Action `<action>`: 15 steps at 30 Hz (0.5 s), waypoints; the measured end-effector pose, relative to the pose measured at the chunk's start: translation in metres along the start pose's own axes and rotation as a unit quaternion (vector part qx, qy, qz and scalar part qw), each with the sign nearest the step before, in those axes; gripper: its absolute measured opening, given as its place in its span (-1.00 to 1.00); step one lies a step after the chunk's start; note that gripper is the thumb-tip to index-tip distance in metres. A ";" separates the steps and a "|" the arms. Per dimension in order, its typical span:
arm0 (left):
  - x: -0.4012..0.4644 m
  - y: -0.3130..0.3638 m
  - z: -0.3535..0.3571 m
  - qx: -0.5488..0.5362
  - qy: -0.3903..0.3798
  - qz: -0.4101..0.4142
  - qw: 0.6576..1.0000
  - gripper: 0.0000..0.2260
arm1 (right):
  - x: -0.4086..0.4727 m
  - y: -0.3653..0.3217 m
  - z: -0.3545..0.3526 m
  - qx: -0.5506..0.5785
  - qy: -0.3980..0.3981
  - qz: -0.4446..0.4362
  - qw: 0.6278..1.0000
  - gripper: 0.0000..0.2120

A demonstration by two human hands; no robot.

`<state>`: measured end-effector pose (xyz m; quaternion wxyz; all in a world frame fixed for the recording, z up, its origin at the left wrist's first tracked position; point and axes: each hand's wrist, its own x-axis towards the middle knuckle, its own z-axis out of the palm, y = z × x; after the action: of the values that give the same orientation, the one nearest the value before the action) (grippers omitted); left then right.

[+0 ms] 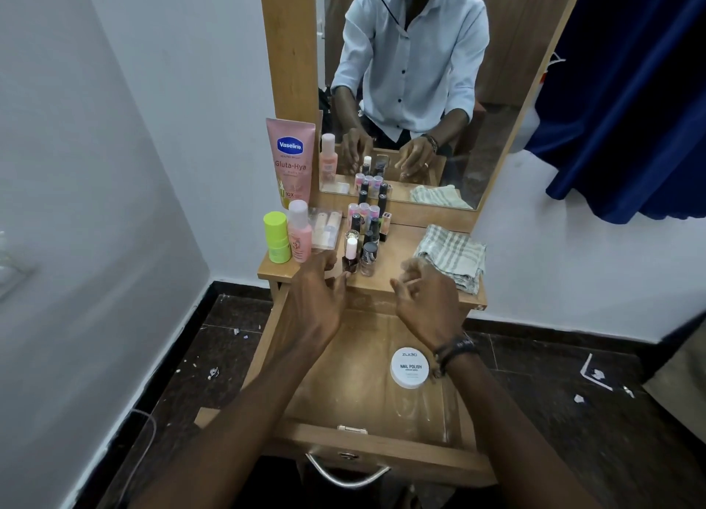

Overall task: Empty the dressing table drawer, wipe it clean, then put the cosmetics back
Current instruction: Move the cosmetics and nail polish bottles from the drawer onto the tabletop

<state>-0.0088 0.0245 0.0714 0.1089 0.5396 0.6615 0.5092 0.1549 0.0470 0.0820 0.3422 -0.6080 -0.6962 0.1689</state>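
Observation:
The dressing table drawer (366,438) is pulled out; inside it lies one white round tub (409,367) labelled nail polish. On the table top (397,268) stand several nail polish bottles (368,224), a pink Vaseline tube (292,160), a pink bottle (298,231) and a green stick (277,237). My left hand (317,302) reaches over the drawer; its thumb and fingertips touch the left side of a white-capped polish bottle (350,257) at the table's front edge. My right hand (428,302) hovers above the drawer's back, fingers loosely curled, blurred, holding nothing.
A folded checked cloth (452,256) lies on the right of the table top. A clear flat case (324,227) rests behind the pink bottle. The mirror (412,88) rises behind. Scraps litter the dark floor (214,359). A blue curtain (626,96) hangs at right.

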 end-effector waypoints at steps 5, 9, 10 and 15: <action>-0.020 -0.011 -0.016 -0.012 0.019 0.062 0.998 -0.83 | -0.027 0.036 -0.007 -0.104 -0.165 -0.027 0.980 -0.88; -0.032 -0.021 -0.029 0.044 -0.171 0.070 0.982 -0.84 | -0.039 0.049 -0.001 -0.248 -0.303 -0.051 0.919 -0.46; -0.033 -0.023 -0.032 0.108 -0.280 0.056 0.952 -0.89 | -0.043 0.049 0.002 -0.270 -0.325 -0.053 0.905 -0.38; -0.047 -0.026 -0.034 0.343 -0.585 -0.034 0.734 -0.60 | -0.056 0.048 0.021 -0.331 -0.338 -0.065 0.879 -0.41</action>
<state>-0.0294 -0.0311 0.0476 0.2993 0.7088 0.6149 -0.1729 0.1771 0.0062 0.0209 -0.1247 -0.5450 -0.8229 0.1011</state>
